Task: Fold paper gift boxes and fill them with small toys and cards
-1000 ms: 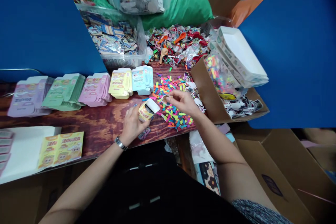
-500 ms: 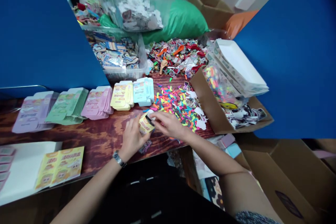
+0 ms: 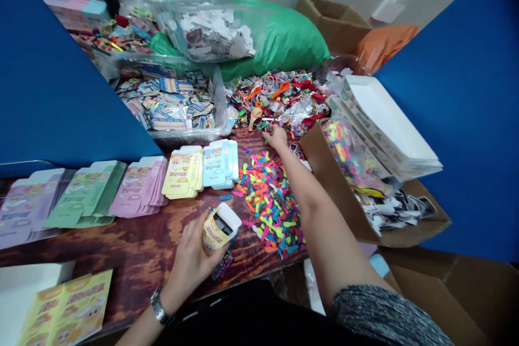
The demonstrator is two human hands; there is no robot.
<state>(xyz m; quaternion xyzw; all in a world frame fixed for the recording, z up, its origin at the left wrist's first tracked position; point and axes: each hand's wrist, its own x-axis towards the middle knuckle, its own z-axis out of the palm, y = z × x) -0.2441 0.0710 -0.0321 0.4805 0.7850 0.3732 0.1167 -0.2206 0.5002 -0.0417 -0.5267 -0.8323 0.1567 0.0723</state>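
My left hand (image 3: pixel 193 253) is wrapped round a small yellow carton (image 3: pixel 217 231), tilted, with its white top flap up and something dark inside. A dark printed piece (image 3: pixel 222 266) lies on the table beside that hand, partly covered. My right hand (image 3: pixel 277 138) is stretched forward at the near edge of a heap of mixed small trinkets (image 3: pixel 284 94), its fingers apart and no item visible in them. Close to its fingertips is a beige balloon (image 3: pixel 254 117). Under my right forearm spreads a pile of bright little balloons (image 3: pixel 267 194).
Flat cartons stand in stacks: blue (image 3: pixel 219 165), yellow (image 3: pixel 182 173), pink (image 3: pixel 135 186), green (image 3: pixel 87 194), purple (image 3: pixel 26 205). Behind them is a clear bin of packets (image 3: pixel 221 124). A cardboard box (image 3: pixel 324 173) holding bags and white trays (image 3: pixel 389 113) borders the right side. Blue panels flank both sides.
My right hand has left the yellow carton and reached forward to the trinket heap. My left hand still holds the carton, whose open top now shows. The view has shifted.
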